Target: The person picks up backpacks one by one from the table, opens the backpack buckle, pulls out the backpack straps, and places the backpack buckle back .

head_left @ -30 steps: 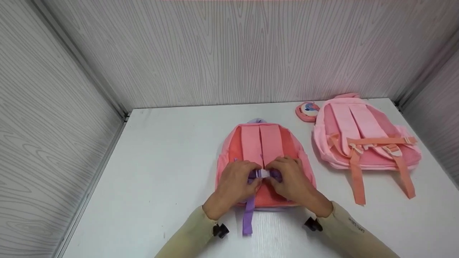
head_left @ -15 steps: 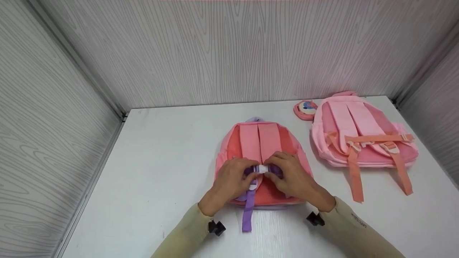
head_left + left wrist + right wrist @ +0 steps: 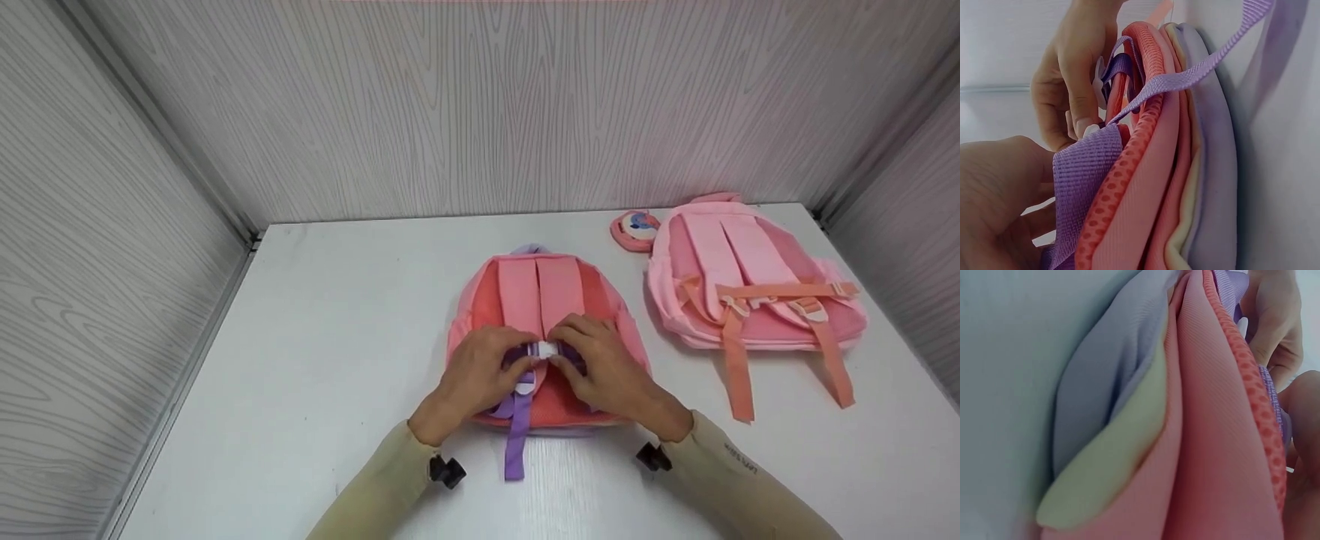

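Observation:
A pink and coral child's backpack (image 3: 517, 289) lies with its shoulder straps facing up on the white table. Across those straps runs a purple chest strap with a white buckle (image 3: 547, 350) at its middle. My left hand (image 3: 480, 373) pinches the buckle's left end between thumb and fingers. My right hand (image 3: 611, 367) pinches its right end the same way. Both hands hide most of the chest strap. Below the left hand, a purple webbing tail (image 3: 515, 442) hangs over the backpack's lower edge from a white adjuster (image 3: 525, 388). The left wrist view shows purple webbing (image 3: 1086, 180) beside the left hand.
To the right lies a second, lighter pink backpack (image 3: 757, 255) with orange straps, two of them trailing toward me. A small round pink pouch (image 3: 635, 230) with a blue design touches or nearly touches its left side. Grey wood-grain panels (image 3: 450, 105) bound the table at the back and sides.
Both hands stay at the buckle. The left hand has shifted slightly, so the white adjuster below it now shows. The whole head view has drifted slightly, moving the scene a little left.

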Demonstrator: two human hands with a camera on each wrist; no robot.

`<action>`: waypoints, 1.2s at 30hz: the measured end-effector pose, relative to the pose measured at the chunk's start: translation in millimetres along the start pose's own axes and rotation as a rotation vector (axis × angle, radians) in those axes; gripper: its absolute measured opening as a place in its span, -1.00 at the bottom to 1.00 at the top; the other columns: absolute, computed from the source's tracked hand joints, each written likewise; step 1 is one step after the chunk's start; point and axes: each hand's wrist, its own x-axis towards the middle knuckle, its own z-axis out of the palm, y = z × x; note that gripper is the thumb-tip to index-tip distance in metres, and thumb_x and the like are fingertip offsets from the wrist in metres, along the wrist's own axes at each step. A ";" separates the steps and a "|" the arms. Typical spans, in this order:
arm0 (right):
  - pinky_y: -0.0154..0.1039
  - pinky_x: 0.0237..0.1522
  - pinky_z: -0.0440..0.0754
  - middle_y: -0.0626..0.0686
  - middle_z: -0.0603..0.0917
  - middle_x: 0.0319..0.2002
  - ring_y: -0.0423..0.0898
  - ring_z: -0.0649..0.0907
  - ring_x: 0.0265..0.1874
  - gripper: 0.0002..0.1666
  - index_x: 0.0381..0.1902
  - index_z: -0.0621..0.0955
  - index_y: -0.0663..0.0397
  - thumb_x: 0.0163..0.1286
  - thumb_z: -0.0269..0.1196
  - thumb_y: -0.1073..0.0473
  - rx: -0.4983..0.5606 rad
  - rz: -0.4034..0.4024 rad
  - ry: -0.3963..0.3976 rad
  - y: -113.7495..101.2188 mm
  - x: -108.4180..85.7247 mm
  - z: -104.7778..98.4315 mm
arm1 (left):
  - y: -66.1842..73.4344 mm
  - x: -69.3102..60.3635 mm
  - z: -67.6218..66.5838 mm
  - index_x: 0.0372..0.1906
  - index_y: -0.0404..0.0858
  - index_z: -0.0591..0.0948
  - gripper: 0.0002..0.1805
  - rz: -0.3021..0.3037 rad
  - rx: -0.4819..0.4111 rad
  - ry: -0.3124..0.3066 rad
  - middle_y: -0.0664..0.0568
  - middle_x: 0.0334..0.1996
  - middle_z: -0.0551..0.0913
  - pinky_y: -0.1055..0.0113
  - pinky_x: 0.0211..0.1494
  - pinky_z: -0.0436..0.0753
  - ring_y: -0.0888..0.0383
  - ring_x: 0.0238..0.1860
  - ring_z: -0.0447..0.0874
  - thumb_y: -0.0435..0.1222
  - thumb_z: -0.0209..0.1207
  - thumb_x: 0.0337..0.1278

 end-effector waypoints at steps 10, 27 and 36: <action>-0.02 0.05 0.51 -0.02 0.69 -0.05 -0.03 0.61 -0.02 -0.80 0.00 0.71 0.04 0.46 0.42 0.20 -0.006 -0.024 0.028 2.0 -1.9 3.2 | -2.9 0.6 2.7 0.13 -0.17 0.78 -0.70 0.020 -0.013 -0.009 0.06 -0.03 0.84 0.19 0.15 0.72 0.11 -0.03 0.76 -0.18 0.38 0.41; -0.01 0.08 0.54 -0.01 0.69 -0.05 -0.05 0.62 -0.01 -0.77 0.02 0.73 0.06 0.46 0.44 0.15 0.021 -0.021 0.061 2.3 -2.6 5.1 | -5.2 1.6 1.2 0.15 -0.14 0.79 -0.70 0.011 -0.030 -0.036 0.08 -0.03 0.84 0.21 0.17 0.72 0.15 -0.02 0.75 -0.17 0.36 0.43; -0.02 0.00 0.51 -0.04 0.70 -0.08 -0.07 0.64 -0.04 -0.83 -0.05 0.73 0.06 0.44 0.44 0.20 0.042 -0.073 0.115 7.3 -2.3 8.4 | -8.4 3.6 0.1 0.10 -0.17 0.80 -0.73 0.093 -0.016 -0.012 0.06 -0.08 0.84 0.24 0.12 0.74 0.15 -0.03 0.77 -0.17 0.34 0.44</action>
